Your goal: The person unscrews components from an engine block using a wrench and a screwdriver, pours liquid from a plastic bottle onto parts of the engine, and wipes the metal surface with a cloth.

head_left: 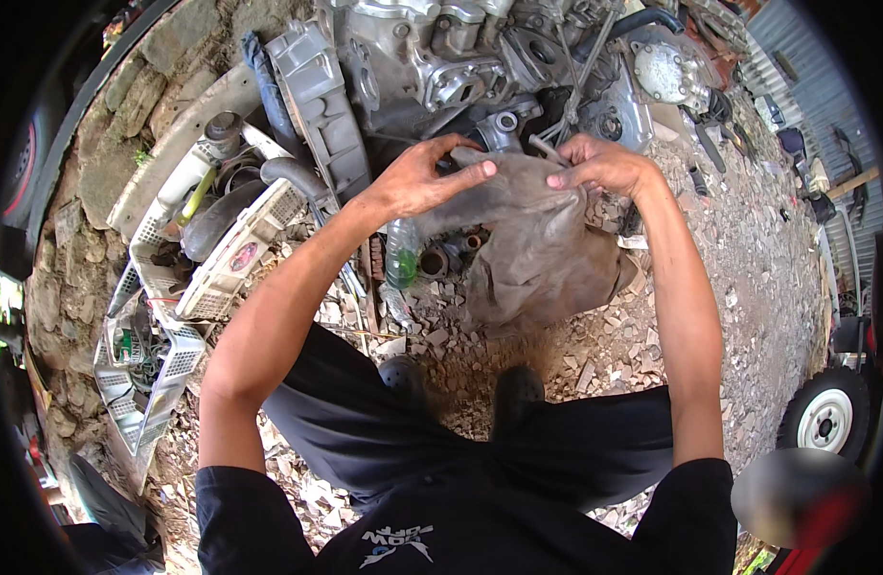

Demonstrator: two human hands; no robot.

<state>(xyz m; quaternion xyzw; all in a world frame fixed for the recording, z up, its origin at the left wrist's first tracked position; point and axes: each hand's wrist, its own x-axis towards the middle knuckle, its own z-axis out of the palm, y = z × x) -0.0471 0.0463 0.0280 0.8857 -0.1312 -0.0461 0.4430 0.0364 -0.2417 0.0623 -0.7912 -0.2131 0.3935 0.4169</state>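
Note:
A grey-brown cloth (547, 244) hangs in loose folds in front of me, over the gravel. My left hand (427, 177) has its thumb on the near side of the cloth's upper left part, with the fingers curled behind. At the upper right edge, my right hand (604, 168) pinches the cloth between thumb and fingers. A short grey rod-like end shows beside the right fingertips; I cannot tell whether it is held. Just beyond both hands is a metal part with a round hole (505, 122), next to a large engine block (432, 57).
On the left lie a ribbed metal cover (317, 96) and white plastic grilles (235, 254). A clear bottle with green liquid (401, 254) stands near the cloth. Metal parts and tools (714, 139) lie on the right. A wheel (825, 422) is at the far right.

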